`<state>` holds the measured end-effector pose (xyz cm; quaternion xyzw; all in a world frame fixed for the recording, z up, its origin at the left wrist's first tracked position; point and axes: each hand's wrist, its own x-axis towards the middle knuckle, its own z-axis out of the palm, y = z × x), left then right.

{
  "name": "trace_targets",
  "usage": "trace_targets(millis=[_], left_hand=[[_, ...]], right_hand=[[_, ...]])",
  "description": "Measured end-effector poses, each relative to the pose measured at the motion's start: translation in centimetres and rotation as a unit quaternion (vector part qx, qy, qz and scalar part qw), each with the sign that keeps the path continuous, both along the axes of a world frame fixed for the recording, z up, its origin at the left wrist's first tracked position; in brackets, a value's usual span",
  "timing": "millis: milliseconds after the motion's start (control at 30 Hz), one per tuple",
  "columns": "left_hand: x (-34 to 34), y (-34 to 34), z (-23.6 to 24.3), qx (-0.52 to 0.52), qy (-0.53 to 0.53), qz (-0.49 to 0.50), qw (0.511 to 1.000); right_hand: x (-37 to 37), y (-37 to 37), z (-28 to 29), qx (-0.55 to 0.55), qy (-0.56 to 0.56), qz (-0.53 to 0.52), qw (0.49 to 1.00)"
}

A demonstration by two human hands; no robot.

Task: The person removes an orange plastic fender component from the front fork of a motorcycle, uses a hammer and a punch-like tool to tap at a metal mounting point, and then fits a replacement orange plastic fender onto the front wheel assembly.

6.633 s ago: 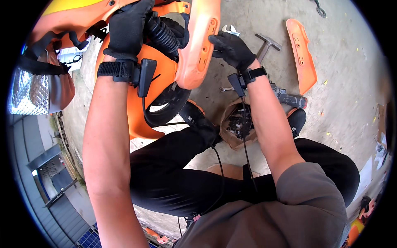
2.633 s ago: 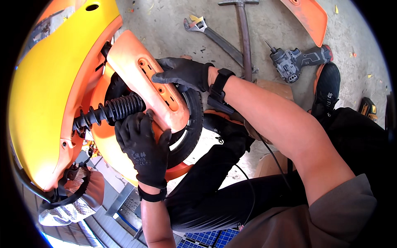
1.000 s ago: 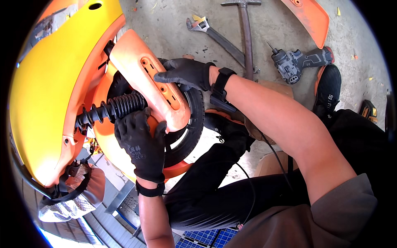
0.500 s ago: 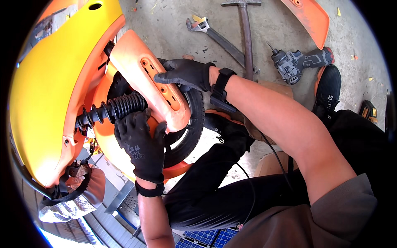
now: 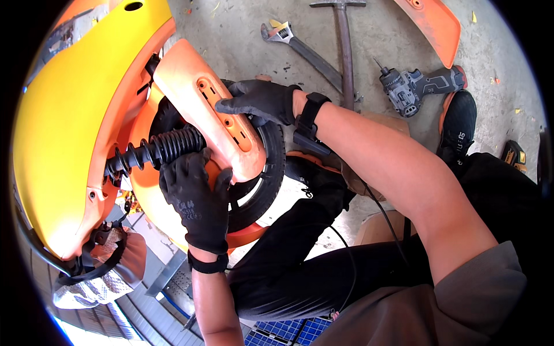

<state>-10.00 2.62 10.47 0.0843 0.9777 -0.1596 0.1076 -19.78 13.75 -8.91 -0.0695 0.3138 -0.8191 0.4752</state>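
An orange plastic cover [image 5: 226, 147] with a slotted recess lies along the side of a wheel [image 5: 276, 173] with a black tyre. My right hand [image 5: 262, 102], in a dark glove, grips the cover's far side, thumb across its face and fingers mostly hidden behind. My gloved left hand [image 5: 195, 199] is closed at the near edge of the cover, its thumb against the edge. Its curled fingertips are hidden between the cover and the lower end of a black coil-spring shock absorber [image 5: 164, 149]. The shock absorber runs from the wheel to a large yellow body panel [image 5: 75, 121].
An adjustable wrench [image 5: 306, 52], a hammer [image 5: 344, 49] and a cordless power driver [image 5: 418, 87] lie on the concrete floor. A loose orange panel [image 5: 435, 32] is at the far right. My shoe [image 5: 457, 130] stands below the driver; a silvery-covered part [image 5: 107, 277] hangs at lower left.
Hardly anything differs. Both hands keep their places on the cover, which has barely shifted.
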Motion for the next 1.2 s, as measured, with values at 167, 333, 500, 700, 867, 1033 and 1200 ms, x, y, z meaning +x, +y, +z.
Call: trace_targets(millis=[167, 333, 500, 700, 867, 1033, 1200], left_hand=[[-0.2, 0.1, 0.0, 0.008, 0.001, -0.003, 1.0], [-0.1, 0.0, 0.1, 0.009, 0.002, 0.001, 1.0], [-0.1, 0.0, -0.1, 0.007, 0.007, 0.002, 1.0], [0.1, -0.1, -0.2, -0.001, 0.018, -0.007, 1.0], [-0.1, -0.2, 0.0, -0.024, -0.01, -0.012, 1.0], [-0.3, -1.0, 0.4, -0.02, -0.039, -0.015, 0.999], [-0.5, -1.4, 0.3, -0.003, -0.023, -0.018, 1.0]], right_hand=[[0.0, -0.9, -0.9, -0.008, -0.007, -0.004, 1.0], [0.2, -1.5, -1.3, -0.011, -0.014, 0.003, 1.0], [0.4, -1.9, -1.8, -0.01, -0.007, -0.008, 1.0], [0.2, -1.1, -1.2, 0.007, 0.028, 0.005, 1.0], [0.5, -2.3, -2.6, 0.035, 0.047, -0.015, 0.998], [0.3, -2.9, -2.9, 0.022, 0.045, 0.016, 0.999], [0.4, -2.5, -2.5, 0.043, 0.049, -0.012, 0.998]])
